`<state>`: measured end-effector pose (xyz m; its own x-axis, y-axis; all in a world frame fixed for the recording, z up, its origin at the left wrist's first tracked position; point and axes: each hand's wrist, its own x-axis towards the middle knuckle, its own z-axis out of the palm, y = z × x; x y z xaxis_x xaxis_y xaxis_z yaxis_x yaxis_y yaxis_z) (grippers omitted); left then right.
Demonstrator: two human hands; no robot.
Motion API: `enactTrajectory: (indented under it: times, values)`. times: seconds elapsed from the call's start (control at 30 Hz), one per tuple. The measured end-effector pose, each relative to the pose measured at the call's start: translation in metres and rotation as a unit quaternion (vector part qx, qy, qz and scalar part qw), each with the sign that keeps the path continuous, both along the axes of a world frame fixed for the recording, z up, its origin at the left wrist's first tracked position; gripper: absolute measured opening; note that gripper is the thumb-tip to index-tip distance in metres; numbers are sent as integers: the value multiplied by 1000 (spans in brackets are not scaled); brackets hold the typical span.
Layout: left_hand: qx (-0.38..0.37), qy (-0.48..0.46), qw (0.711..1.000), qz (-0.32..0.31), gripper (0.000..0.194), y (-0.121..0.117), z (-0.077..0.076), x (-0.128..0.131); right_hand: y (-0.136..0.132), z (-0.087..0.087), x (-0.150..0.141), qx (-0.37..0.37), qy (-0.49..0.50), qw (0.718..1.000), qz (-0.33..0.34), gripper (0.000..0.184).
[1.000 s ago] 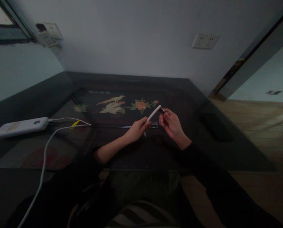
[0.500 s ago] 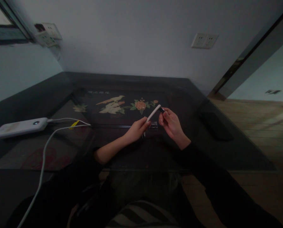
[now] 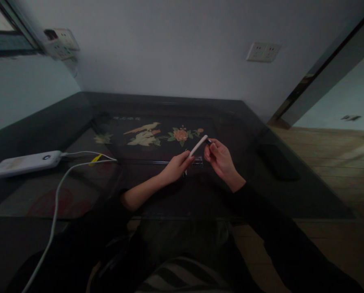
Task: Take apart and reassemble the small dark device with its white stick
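Note:
My left hand (image 3: 176, 166) is closed around a slim white stick (image 3: 198, 146), which slants up and to the right; it looks like a pen or stylus. A small dark piece (image 3: 208, 141) is pinched in the fingers of my right hand (image 3: 220, 159), right at the stick's upper end. Too little of that piece shows to name its kind. Between the hands, a small clear box (image 3: 197, 161) lies on the dark table (image 3: 182, 199). Just below my left fingers a thin light-coloured thing (image 3: 185, 173) sticks out, mostly hidden.
On the left a white power bank (image 3: 26, 164) lies on the table, with a white cable (image 3: 56, 199) running toward me and a yellow tag (image 3: 95, 159) on it. A flat black object (image 3: 278, 162) rests at the right. Wall sockets (image 3: 264, 52) sit above the table.
Hardly anything differs. The stick and both hands keep nearly the same place, with only a slight shift of the stick's tip and my left fingers.

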<state>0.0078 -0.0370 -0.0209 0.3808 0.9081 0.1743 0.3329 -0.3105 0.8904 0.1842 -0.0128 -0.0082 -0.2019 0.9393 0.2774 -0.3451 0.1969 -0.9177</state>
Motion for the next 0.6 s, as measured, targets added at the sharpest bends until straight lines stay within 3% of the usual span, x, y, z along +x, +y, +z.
enactTrajectory:
  times: [0.6]
  values:
    - [5, 7, 998, -60, 24, -10, 8, 3, 0, 0, 0, -17, 25, 1000, -8, 39]
